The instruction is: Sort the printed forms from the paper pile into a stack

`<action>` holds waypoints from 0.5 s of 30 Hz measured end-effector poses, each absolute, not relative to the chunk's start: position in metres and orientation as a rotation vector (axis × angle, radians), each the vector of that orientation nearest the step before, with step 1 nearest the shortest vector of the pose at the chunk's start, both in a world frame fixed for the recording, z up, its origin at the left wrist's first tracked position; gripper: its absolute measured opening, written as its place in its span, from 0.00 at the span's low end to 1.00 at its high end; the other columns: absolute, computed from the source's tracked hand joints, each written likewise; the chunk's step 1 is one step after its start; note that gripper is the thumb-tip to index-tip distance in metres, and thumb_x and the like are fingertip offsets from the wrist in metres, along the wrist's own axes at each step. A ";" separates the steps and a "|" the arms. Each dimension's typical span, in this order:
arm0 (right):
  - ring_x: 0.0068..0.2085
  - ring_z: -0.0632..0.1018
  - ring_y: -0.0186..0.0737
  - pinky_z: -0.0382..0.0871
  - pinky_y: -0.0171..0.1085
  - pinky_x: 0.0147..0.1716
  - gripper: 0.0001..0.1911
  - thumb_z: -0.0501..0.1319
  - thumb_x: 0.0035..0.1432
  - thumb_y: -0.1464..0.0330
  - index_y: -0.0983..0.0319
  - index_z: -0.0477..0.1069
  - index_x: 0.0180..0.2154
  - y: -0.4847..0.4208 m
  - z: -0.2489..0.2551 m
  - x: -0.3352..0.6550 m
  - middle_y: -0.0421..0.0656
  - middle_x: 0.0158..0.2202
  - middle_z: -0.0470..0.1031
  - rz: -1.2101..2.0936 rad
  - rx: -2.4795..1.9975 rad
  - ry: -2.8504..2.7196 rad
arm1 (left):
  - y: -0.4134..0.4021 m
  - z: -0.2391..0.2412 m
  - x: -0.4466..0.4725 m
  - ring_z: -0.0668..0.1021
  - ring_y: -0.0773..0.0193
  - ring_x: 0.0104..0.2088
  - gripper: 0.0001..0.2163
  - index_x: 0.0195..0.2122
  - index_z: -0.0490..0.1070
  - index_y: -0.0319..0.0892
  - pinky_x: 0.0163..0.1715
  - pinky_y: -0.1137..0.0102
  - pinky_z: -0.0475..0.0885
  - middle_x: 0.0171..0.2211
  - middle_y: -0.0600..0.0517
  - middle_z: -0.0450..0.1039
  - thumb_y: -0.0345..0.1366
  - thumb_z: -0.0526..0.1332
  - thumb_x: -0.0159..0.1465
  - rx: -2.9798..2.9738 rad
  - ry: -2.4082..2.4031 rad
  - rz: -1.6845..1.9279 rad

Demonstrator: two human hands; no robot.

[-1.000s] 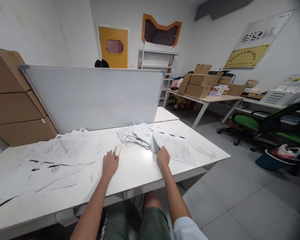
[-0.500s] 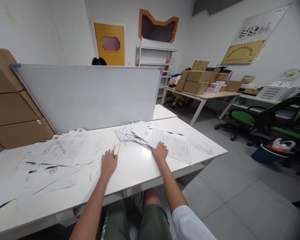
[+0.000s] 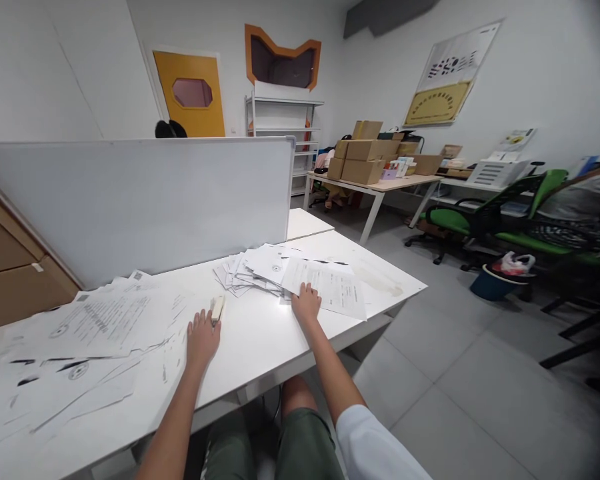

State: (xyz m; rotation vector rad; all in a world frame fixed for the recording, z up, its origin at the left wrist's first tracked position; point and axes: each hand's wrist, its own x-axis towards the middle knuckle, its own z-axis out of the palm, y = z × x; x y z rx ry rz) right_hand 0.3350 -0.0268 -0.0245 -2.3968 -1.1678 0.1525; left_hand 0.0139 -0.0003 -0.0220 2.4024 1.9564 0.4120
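My left hand (image 3: 203,339) lies palm down on the white table (image 3: 253,340), its fingers stretched out. Just beyond its fingertips and thumb is a small cream block-shaped object (image 3: 218,307); whether they touch is unclear. My right hand (image 3: 307,305) rests with its fingers extended on the near left edge of a printed sheet (image 3: 333,290). That sheet overlaps a messy pile of papers (image 3: 253,267) at the table's back. To my left, overlapping printed sheets (image 3: 105,320) with round stamps spread across the tabletop.
A whiteboard (image 3: 145,207) stands along the back edge of the table, with cardboard boxes (image 3: 20,267) at the left. Beyond the right side are green chairs (image 3: 460,223), a seated person (image 3: 587,200), a dark blue bin (image 3: 495,283) and a box-laden table (image 3: 405,180).
The view has turned to the right, so the room shifts left and a seated person appears at the right edge. Both hands keep nearly the same places on the table.
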 end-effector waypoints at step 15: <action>0.66 0.57 0.59 0.52 0.49 0.59 0.39 0.51 0.66 0.56 0.76 0.51 0.68 -0.026 -0.025 0.325 0.64 0.69 0.51 0.076 -2.461 -1.251 | 0.000 -0.025 0.013 0.57 0.49 0.70 0.26 0.67 0.60 0.34 0.67 0.52 0.50 0.69 0.39 0.54 0.41 0.45 0.71 2.423 1.984 0.403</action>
